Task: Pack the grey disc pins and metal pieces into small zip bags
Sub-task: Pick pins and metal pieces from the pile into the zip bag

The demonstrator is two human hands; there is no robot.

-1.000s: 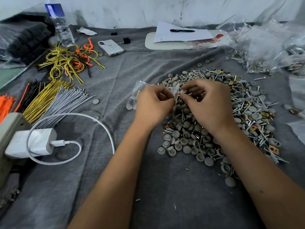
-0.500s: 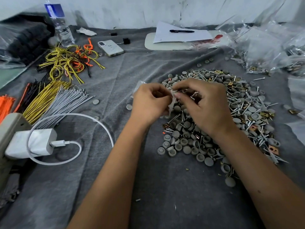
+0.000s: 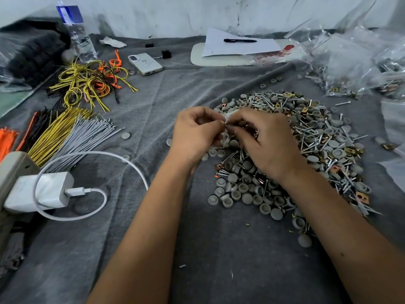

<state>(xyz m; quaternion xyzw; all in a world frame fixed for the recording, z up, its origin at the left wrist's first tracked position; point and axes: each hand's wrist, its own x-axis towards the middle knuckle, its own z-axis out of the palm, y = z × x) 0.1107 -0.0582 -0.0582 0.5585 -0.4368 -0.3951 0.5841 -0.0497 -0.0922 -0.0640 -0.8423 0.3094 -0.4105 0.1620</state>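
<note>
Head view, mid-frame: left hand (image 3: pixel 195 134) and right hand (image 3: pixel 263 139) both pinch the small clear plastic zip bag (image 3: pixel 225 116) over the heap of grey disc pins and metal pieces (image 3: pixel 317 137), so I'd run fingertips firmly along the strip to seal it.

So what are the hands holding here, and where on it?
Both the left hand and right hand pinch a small clear zip bag at its top edge.

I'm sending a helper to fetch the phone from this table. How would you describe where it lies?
Start at the water bottle standing at the back left of the grey cloth. Just right of it, past the tangle of yellow and orange wires, lies the phone, face down. It is the only flat pale slab with a camera cluster.
</note>
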